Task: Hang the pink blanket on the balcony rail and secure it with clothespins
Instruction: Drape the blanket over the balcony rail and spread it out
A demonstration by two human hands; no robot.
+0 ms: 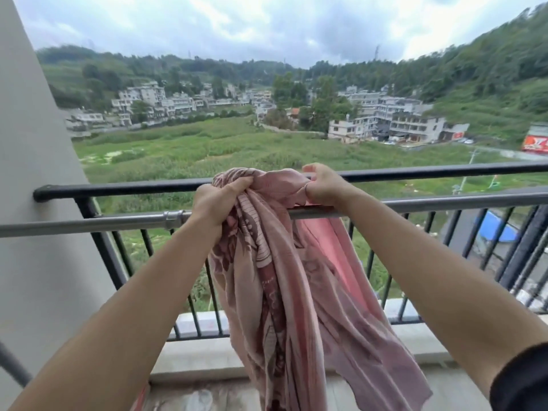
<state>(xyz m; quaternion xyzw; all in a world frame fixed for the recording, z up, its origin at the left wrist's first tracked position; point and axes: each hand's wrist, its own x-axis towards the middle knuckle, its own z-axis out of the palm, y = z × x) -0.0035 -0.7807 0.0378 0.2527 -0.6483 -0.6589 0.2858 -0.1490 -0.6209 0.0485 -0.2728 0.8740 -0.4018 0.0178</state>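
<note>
One pink blanket (281, 277), bunched into a long bundle, is hanging with its long axis running near vertical. Its top end is sitting gathered at rail height, and its lower end is pointing down toward the balcony floor (189, 396) and running out past the bottom edge of the view.

Two-tone cloth: the near face is showing dusty pink with darker maroon stripes and figures, and the far face is showing plain, brighter pink. One fold is lying across the silver rail (89, 224) and dropping behind it; the rest is falling on the near side in loose, creased folds.

Two grips, both bare hands, are holding the top end:
- left grip (219, 200): fingers are curling tight round the bunched cloth, just above the silver rail.
- right grip (323, 185): fingers are curling over and pinching an upper fold, level with the black rail (133, 187) beyond.
</note>
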